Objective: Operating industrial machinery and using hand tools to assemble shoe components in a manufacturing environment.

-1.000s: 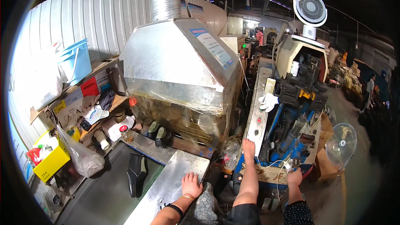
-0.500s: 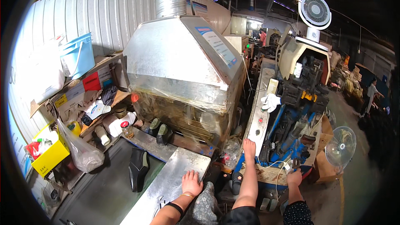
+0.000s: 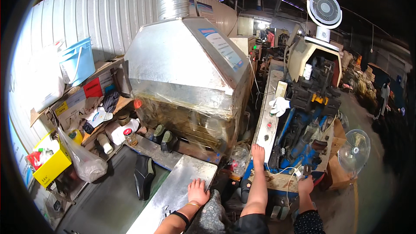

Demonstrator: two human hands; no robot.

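Note:
My left hand (image 3: 198, 192), with a bracelet and a black band on its arm, lies palm down on a scuffed metal plate (image 3: 184, 173). Its fingers are spread and it holds nothing. My right hand (image 3: 258, 152) reaches forward to the near end of a long pale control panel (image 3: 263, 138), fingers stretched out on it. A black shoe (image 3: 144, 177) lies on the dark belt (image 3: 104, 199) left of the plate. At the right, another hand (image 3: 305, 185) from a dotted sleeve touches the front of a blue and black machine (image 3: 299, 141); it appears to be a co-worker's.
A large metal hood (image 3: 177, 56) stands ahead over the belt. Two dark shoe shapes (image 3: 164, 138) and a red-lidded jar (image 3: 130, 136) sit before it. White gloves (image 3: 279, 106) lie on the panel. A yellow box (image 3: 52, 164) and plastic bag (image 3: 89, 164) are left, a fan (image 3: 354, 150) right.
The view has shifted slightly. Both my hands stay where they were, on the plate and the panel, and the black shoe has not moved.

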